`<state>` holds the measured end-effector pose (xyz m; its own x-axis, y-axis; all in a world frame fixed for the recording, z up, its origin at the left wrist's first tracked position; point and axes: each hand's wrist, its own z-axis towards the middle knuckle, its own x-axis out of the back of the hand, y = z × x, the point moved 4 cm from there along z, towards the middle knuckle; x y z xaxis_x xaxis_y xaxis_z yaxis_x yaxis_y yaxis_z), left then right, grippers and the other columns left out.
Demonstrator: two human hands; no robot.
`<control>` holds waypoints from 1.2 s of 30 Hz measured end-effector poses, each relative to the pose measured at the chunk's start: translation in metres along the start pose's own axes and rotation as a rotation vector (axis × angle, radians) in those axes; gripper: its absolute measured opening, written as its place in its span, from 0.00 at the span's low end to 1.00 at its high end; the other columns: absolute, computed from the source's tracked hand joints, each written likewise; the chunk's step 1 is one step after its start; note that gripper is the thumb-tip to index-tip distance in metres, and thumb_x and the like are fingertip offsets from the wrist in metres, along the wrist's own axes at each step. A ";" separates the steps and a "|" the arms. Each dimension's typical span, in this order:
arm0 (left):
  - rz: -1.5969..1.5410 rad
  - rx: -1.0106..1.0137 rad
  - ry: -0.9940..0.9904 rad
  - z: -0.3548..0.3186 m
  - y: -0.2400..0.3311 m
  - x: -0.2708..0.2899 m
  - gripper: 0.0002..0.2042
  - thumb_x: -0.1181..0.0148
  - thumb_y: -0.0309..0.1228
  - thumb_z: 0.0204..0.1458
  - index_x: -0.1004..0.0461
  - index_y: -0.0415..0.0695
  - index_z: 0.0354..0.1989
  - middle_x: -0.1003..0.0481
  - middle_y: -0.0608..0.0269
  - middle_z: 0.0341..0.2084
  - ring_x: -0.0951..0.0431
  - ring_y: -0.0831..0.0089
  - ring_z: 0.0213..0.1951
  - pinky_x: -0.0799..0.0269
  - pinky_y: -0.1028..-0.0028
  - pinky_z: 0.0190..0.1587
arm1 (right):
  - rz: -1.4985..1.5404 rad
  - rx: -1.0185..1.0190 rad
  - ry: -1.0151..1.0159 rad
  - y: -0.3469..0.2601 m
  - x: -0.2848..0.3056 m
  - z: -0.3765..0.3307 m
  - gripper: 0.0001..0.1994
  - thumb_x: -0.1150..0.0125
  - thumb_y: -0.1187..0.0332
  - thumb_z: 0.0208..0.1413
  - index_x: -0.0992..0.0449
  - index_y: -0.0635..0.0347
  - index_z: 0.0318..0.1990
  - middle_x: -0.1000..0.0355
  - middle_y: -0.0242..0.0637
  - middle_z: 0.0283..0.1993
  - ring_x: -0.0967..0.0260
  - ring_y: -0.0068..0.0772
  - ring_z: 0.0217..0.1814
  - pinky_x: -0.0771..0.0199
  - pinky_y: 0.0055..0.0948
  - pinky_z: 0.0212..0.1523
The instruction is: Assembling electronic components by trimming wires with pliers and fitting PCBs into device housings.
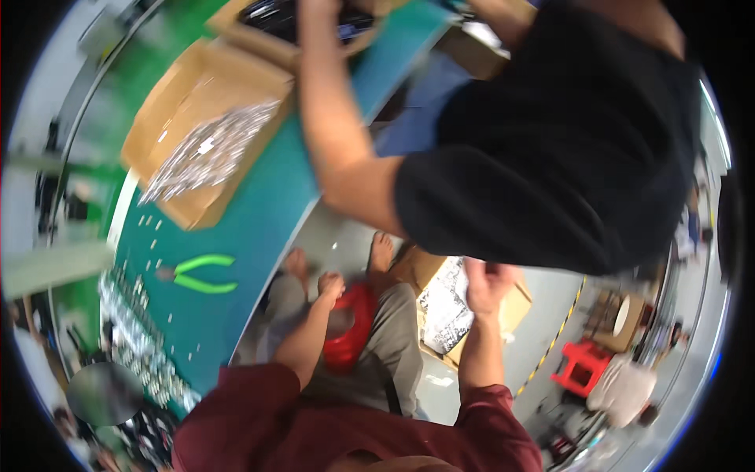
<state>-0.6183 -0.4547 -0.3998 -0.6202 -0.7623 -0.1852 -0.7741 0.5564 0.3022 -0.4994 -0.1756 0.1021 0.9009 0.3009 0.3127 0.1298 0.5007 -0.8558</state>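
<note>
My left hand (332, 285) is closed low in front of me, at the far edge of a red plastic stool (348, 334) between my legs. Whether it grips the stool's rim, I cannot make out. My right hand (487, 287) is over a cardboard box (515, 303) holding a white and black patterned pack (447, 303). The fingertips of this hand are partly hidden at the hem of a co-worker's black shirt (543, 149), so its grip does not show.
A co-worker's blurred arm (334, 118) reaches across the green table (267, 204) on the left. On that table are a cardboard box (169, 102) of shiny metal strips, green-handled pliers (204, 274) and several small bagged parts (145, 342). Another red stool (582, 368) stands farther right.
</note>
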 end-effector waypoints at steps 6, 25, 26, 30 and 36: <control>0.276 -0.126 0.143 0.030 0.027 0.012 0.10 0.45 0.35 0.58 0.26 0.51 0.46 0.23 0.66 0.28 0.21 0.70 0.29 0.24 0.64 0.26 | 0.130 -0.263 -0.075 0.040 -0.060 -0.067 0.13 0.41 0.79 0.52 0.23 0.64 0.46 0.21 0.43 0.40 0.21 0.36 0.40 0.21 0.32 0.41; 1.288 -0.543 0.134 0.200 0.078 0.035 0.12 0.48 0.36 0.62 0.29 0.46 0.51 0.22 0.61 0.42 0.19 0.64 0.42 0.21 0.61 0.43 | 0.034 -0.262 -0.669 0.163 -0.179 -0.101 0.22 0.45 0.70 0.53 0.28 0.64 0.57 0.24 0.47 0.41 0.22 0.44 0.40 0.22 0.40 0.38; 1.252 -0.540 0.118 0.210 0.082 0.022 0.12 0.48 0.36 0.62 0.29 0.46 0.51 0.22 0.61 0.42 0.19 0.64 0.42 0.21 0.61 0.43 | 0.060 -0.259 -0.667 0.163 -0.168 -0.096 0.23 0.46 0.70 0.53 0.29 0.66 0.58 0.26 0.49 0.43 0.22 0.45 0.40 0.23 0.40 0.39; 1.098 -0.511 0.038 0.245 0.085 -0.039 0.12 0.48 0.34 0.61 0.28 0.45 0.51 0.22 0.61 0.41 0.19 0.64 0.41 0.21 0.62 0.43 | 0.011 -0.319 -0.524 0.171 -0.135 -0.085 0.25 0.46 0.69 0.51 0.30 0.64 0.60 0.28 0.48 0.48 0.24 0.44 0.48 0.28 0.43 0.54; 0.861 -0.420 -0.042 0.269 0.070 -0.082 0.12 0.47 0.31 0.60 0.27 0.45 0.50 0.21 0.61 0.40 0.19 0.65 0.40 0.21 0.63 0.42 | -0.051 -0.270 -0.381 0.173 -0.118 -0.077 0.17 0.50 0.66 0.54 0.26 0.56 0.51 0.27 0.45 0.46 0.26 0.41 0.47 0.30 0.44 0.51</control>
<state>-0.6560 -0.2643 -0.6150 -0.9655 -0.1299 0.2257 0.0531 0.7501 0.6592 -0.5512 -0.1866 -0.1141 0.6812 0.5833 0.4425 0.3179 0.3089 -0.8964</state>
